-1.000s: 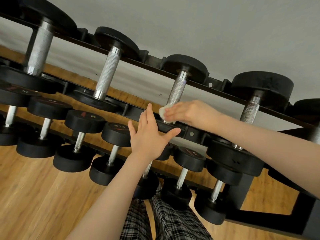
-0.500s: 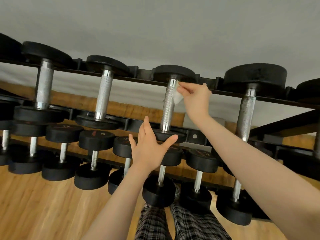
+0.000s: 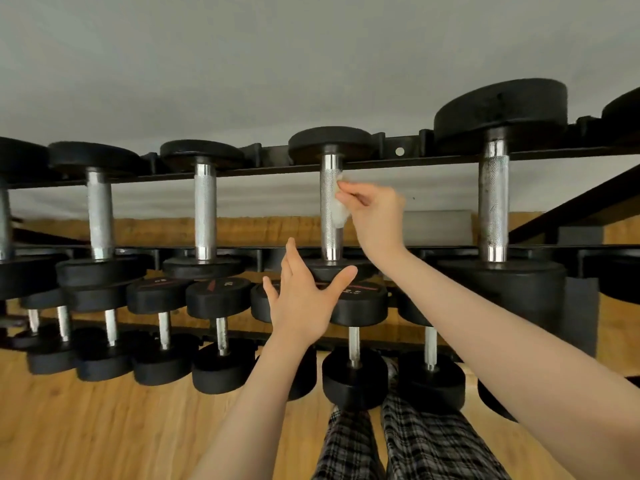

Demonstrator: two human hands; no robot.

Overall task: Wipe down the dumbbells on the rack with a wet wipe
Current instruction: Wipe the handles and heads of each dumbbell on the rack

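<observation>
A black two-tier rack point(image 3: 408, 161) carries several black dumbbells with knurled steel handles. On the upper tier, in the middle, stands the dumbbell point(image 3: 329, 209) under my hands. My right hand point(image 3: 375, 216) pinches a crumpled white wet wipe point(image 3: 338, 206) against the right side of its handle, about halfway up. My left hand point(image 3: 304, 299) has its fingers spread, with the thumb against the dumbbell's near black head point(image 3: 332, 268).
Larger dumbbells point(image 3: 493, 209) stand right of it and smaller-handled ones point(image 3: 205, 209) to the left on the same tier. The lower tier holds several small dumbbells point(image 3: 356, 337). Wooden floor point(image 3: 104, 427) and my plaid trouser legs point(image 3: 408, 445) lie below; a grey wall is behind.
My right hand slid the wipe up from the bottom of the handle to its top, then back down to mid-handle. The view has tilted level and moved closer. My left hand stayed put.
</observation>
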